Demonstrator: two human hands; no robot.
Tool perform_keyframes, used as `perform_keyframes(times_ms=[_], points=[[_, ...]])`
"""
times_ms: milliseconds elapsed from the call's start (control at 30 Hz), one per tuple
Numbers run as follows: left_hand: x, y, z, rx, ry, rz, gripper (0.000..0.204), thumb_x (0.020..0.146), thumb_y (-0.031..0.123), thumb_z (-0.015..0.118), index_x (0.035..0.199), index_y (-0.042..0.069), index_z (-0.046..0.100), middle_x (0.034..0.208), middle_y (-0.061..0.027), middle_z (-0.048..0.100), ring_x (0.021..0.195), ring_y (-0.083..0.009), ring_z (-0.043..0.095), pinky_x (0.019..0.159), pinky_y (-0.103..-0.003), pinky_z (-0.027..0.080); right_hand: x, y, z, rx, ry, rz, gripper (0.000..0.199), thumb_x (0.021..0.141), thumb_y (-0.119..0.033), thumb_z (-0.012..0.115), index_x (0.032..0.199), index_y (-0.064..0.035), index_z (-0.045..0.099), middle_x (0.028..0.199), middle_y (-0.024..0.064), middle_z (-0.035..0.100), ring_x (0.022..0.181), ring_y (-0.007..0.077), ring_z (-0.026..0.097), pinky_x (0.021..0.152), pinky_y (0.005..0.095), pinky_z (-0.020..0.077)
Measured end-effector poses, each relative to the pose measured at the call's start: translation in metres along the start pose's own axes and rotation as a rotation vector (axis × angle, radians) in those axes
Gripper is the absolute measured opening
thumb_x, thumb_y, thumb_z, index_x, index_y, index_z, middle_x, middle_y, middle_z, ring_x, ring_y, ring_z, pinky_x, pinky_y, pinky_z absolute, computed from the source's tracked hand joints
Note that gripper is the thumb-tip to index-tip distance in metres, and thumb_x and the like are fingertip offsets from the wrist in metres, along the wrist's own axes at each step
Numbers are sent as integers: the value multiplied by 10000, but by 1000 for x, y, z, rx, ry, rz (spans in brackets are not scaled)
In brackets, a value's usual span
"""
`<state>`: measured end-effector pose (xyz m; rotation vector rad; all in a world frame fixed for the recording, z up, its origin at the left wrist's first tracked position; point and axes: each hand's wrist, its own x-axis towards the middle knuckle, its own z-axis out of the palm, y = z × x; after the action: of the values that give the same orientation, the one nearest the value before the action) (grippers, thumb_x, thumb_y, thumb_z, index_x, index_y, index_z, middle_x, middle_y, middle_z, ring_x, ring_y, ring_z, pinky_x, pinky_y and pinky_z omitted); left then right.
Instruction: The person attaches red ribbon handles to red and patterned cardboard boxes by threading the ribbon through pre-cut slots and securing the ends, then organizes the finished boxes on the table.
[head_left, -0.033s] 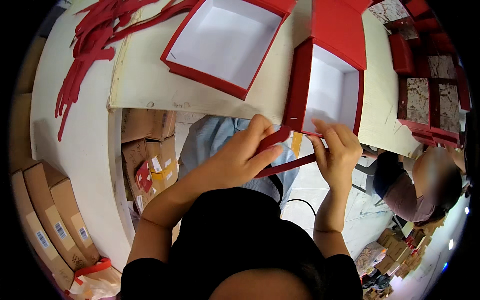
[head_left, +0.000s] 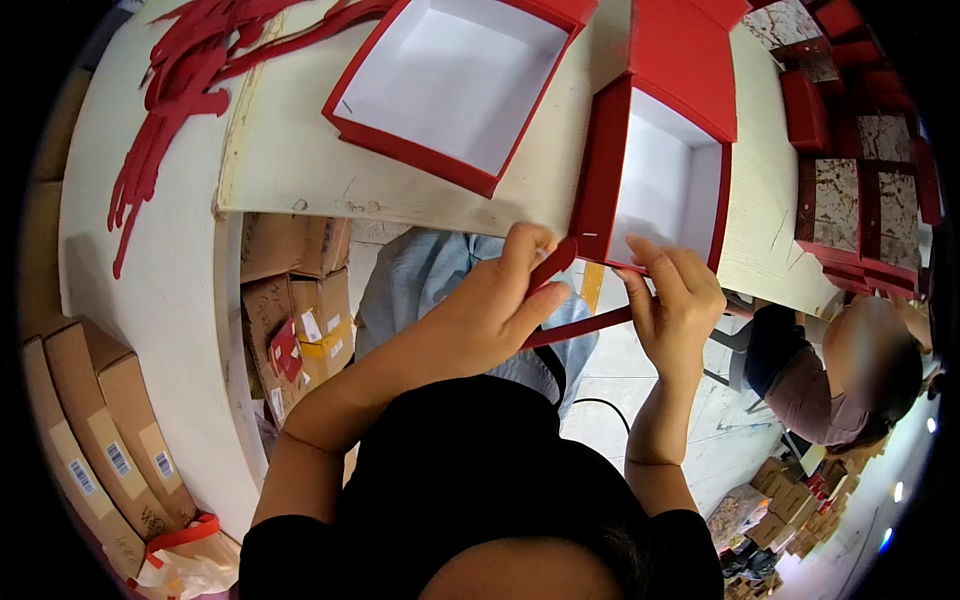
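Red strip (head_left: 580,325) pinched in both hands' closed fingers: left hand (head_left: 490,315), right hand (head_left: 675,300), seemingly touching the box (head_left: 600,170).

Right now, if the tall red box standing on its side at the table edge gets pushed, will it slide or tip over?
The tall red box with white lining probably tips easily: it stands on a narrow side at the white table's edge. Open and hollow, it likely weighs little. Its straight walls suggest stiff board, so it should hold shape.
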<state>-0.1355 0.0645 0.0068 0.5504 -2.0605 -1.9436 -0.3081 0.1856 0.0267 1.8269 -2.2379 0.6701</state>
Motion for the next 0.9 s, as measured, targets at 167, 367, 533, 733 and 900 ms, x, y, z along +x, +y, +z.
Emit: perform_keyframes(times_ms=[167, 367, 533, 733, 900], points=[[7, -5, 12, -24, 111, 206, 290, 925, 135, 529, 1104, -17, 359, 888, -240, 569, 748, -367, 615, 637, -393, 463, 0, -2, 3, -31, -2, 3, 258, 676, -181, 757, 894, -65, 683, 679, 40, 585, 565, 195, 539, 484, 299, 403], [19, -13, 6, 200, 303, 298, 97, 855, 70, 600, 876, -16, 559, 851, -131, 525, 735, -290, 572, 625, -351, 459, -1, -1, 2, -45, -15, -27, 284, 667, -174, 763, 918, -65, 687, 683, 39, 586, 564, 197, 530, 489, 304, 400], [23, -11, 7, 358, 385, 256, 81, 806, 71, 636, 828, 6, 593, 808, -101, 555, 727, -269, 568, 610, -342, 461, 0, -1, 3, -46, -19, -27, 282, 666, -176, 764, 911, -60, 687, 686, 40, 591, 563, 194, 530, 488, 301, 399], [35, -19, 3, 424, 461, 400, 70, 789, 82, 644, 804, 65, 578, 693, -69, 585, 650, -264, 565, 579, -352, 447, -1, 0, 3, -39, -34, -23, 278, 669, -170, 758, 911, -55, 682, 707, 49, 603, 572, 192, 534, 491, 298, 399], [35, -15, -1, 346, 394, 331, 93, 762, 45, 663, 788, 34, 574, 700, -95, 583, 666, -268, 576, 594, -354, 445, -1, 0, 2, -41, -52, -24, 278, 671, -159, 749, 917, -50, 678, 714, 52, 603, 580, 200, 534, 493, 305, 398]])
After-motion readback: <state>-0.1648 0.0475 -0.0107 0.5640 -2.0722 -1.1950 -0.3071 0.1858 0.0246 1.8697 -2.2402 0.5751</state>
